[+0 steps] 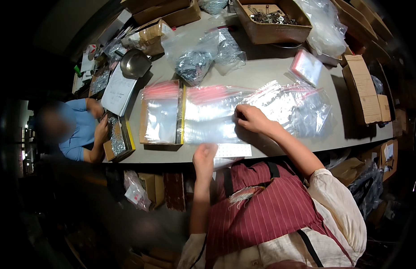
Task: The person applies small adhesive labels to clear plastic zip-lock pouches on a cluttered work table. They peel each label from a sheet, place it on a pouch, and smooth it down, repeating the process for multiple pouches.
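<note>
My left hand (204,157) is at the table's near edge, fingers curled in, against the left end of a white sheet of small labels (235,150). Whether it grips the sheet is hidden. Farther right, my right hand (253,119) rests over clear plastic zip bags (212,112), its fingers bent and drawn together; what lies between the fingertips cannot be made out. The bags, with red strips at their far ends, overlap across the table. To their left, an open cardboard box (161,119) holds a stack of similar bags. More shiny bags (309,112) lie right of my right hand.
A person in blue (78,127) works at the left beside a box of small metal parts (117,134). Behind the bags are a metal scoop (135,64), bagged parts (194,62) and a cardboard box of metal pieces (275,31). Another carton (362,89) stands at the right.
</note>
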